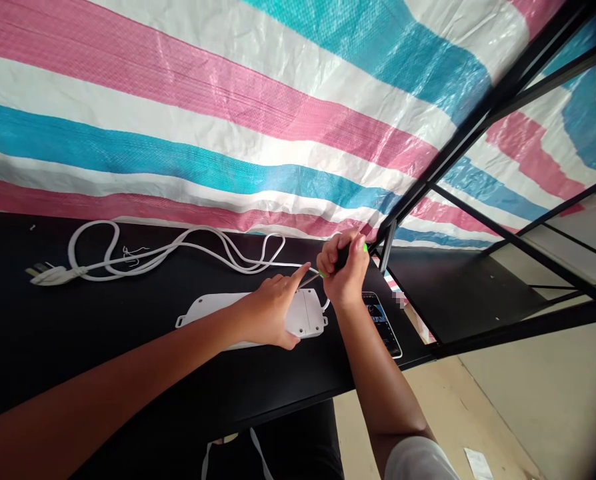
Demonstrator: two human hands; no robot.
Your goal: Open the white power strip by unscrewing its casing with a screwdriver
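The right hand (345, 272) is closed around the dark, green-trimmed handle of a screwdriver (311, 280), its shaft slanting down to the far side of a white power strip (308, 313); whether the tip is seated cannot be told. The left hand (271, 303) is spread wide across the strip, thumb at the near side, forefinger beside the shaft. A slip under hard pressure could jab that finger, and a tilted shaft could chew a screw head; uneven pressing might slide the strip. Just right of the right forearm, a phone (384, 323) lies close to the surface's right edge, where an elbow swing could knock it off. The black surface (78, 347) offers most room leftward; the looped cord (151, 257) and striped sheet (228, 133) limit the far side, the metal frame (458, 150) the far right.
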